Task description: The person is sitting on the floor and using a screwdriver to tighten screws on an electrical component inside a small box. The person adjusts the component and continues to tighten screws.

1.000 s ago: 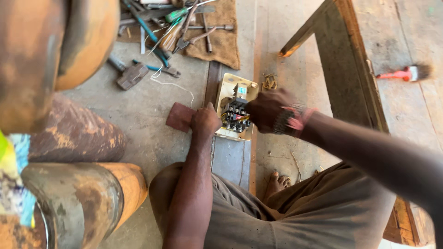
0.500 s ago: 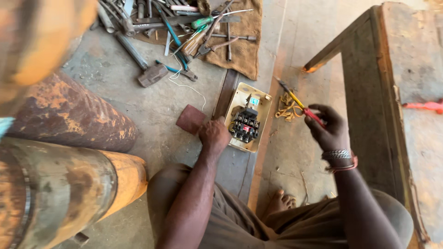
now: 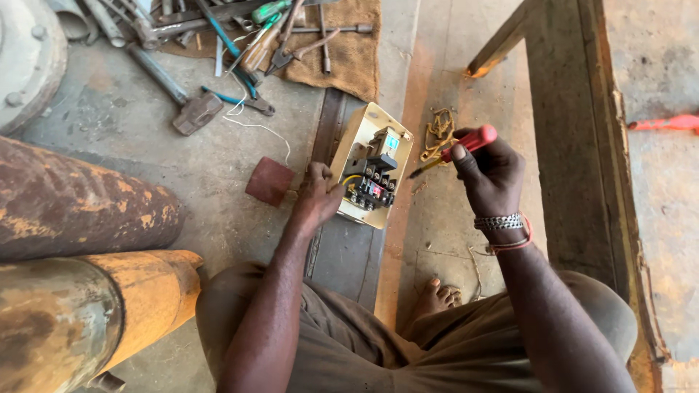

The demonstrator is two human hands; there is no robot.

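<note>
A cream electrical box (image 3: 359,137) lies open on the floor, with a black contactor and coloured terminals (image 3: 372,180) inside. My left hand (image 3: 317,195) rests against the box's left edge and holds it steady. My right hand (image 3: 489,171) is raised to the right of the box and grips a red-handled screwdriver (image 3: 466,145). The tip of the screwdriver points down-left toward the box but stays apart from it. A small dark red block (image 3: 269,180) lies just left of my left hand.
Several tools and a hammer (image 3: 175,91) lie at the top, some on a brown cloth (image 3: 349,54). Rusty pipes (image 3: 73,204) fill the left. A wooden bench (image 3: 582,145) stands on the right with a red tool (image 3: 666,122) on it. Yellow wire scraps (image 3: 439,125) lie beside the box.
My right hand lifted off the box with the screwdriver and moved right, then turned the tool so its tip points toward the box. My left hand stayed on the box's edge.
</note>
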